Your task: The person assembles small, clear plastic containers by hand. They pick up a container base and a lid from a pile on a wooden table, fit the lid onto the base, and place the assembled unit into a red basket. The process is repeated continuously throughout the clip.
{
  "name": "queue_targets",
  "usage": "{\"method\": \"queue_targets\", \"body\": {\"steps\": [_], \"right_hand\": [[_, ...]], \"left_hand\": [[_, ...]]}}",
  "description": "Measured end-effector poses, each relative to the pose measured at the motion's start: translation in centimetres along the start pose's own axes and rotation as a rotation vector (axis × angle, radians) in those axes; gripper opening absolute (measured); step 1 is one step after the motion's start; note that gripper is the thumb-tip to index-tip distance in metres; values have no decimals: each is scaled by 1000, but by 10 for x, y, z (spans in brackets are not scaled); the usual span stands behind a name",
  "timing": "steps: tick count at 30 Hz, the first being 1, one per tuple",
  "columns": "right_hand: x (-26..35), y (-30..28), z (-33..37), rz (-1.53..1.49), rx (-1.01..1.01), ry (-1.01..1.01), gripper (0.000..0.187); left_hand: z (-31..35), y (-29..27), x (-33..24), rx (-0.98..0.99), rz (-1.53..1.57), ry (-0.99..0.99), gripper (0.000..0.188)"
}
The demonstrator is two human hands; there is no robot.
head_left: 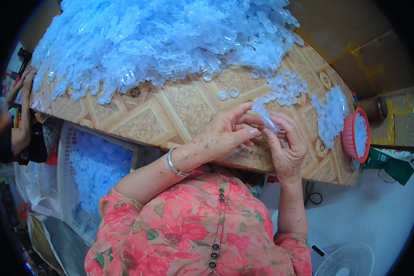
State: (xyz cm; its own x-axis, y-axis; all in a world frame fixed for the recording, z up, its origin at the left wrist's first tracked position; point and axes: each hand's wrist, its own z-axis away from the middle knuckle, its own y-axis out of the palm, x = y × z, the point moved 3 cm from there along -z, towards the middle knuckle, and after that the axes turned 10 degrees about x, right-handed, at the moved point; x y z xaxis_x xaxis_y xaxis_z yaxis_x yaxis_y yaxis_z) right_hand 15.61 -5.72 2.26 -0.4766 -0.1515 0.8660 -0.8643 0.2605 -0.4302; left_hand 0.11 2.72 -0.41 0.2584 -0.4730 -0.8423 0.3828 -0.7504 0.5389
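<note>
A short clear plastic tube (265, 116) is held at a slant just above the near edge of the table. My right hand (287, 146) pinches its lower end between thumb and fingers. From the other side my left hand (229, 130) closes on the tube, its forefinger by the upper end and its thumb lower down. Small round clear caps (287, 87) lie in a loose cluster just beyond my hands. Two single caps (228, 94) sit to the left of that cluster. The finer shape of the tube's ends is too small to tell.
A large heap of clear plastic pieces (170, 37) covers the table's (138, 115) far side. At right lie a smaller pile (330, 115) and a red basket (349, 135) of pieces. A filled crate (66, 184) stands below left. Another person's arm (23, 106) reaches in at far left.
</note>
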Motion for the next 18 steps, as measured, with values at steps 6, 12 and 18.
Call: {"method": "queue_targets", "body": {"steps": [6, 12, 18], "right_hand": [[-10, 1, 26, -404, -107, 286, 30], [-12, -4, 27, -441, -37, 326, 28], [-10, -4, 28, -474, -2, 392, 17]], "left_hand": [[0, 4, 11, -21, -212, -110, 43], [-1, 8, 9, -18, -251, -71, 35], [-1, 10, 5, -86, -61, 14, 38]]}}
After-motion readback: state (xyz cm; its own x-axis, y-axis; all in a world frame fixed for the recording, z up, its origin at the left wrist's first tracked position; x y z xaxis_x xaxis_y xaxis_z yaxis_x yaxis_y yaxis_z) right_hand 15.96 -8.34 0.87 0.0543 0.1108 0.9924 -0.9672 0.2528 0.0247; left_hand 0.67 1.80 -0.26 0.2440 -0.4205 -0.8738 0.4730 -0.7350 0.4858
